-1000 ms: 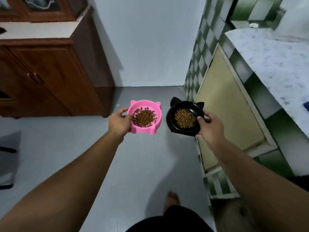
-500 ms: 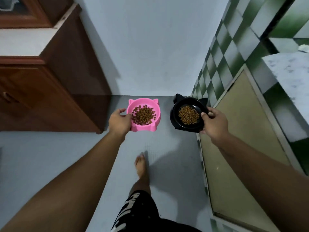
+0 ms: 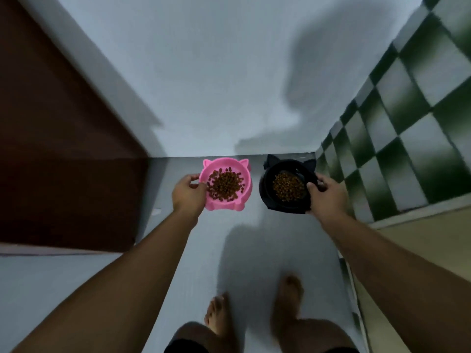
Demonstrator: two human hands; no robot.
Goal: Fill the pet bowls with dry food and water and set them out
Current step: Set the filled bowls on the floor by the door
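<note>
A pink cat-eared bowl (image 3: pixel 244 171) full of brown dry food is held up in front of me by my left hand (image 3: pixel 188 193), which grips its left rim. Beside it on the right, a black cat-eared bowl (image 3: pixel 267 197) with dry food in it is gripped at its right rim by my right hand (image 3: pixel 327 196). Both bowls are in the air above the grey floor (image 3: pixel 204 263), a short gap between them, close to the white wall (image 3: pixel 216 85) ahead. No water bowl is in view.
A dark wooden cabinet (image 3: pixel 58 161) stands on the left. A green and white checkered tiled wall (image 3: pixel 407 128) and a beige panel (image 3: pixel 433 245) run along the right. My bare feet (image 3: pixel 216 314) stand on the floor strip between them.
I have walked forward toward the white wall; the cabinet and the tiled wall have come closer. Both bowls stay held the same way in my hands.
</note>
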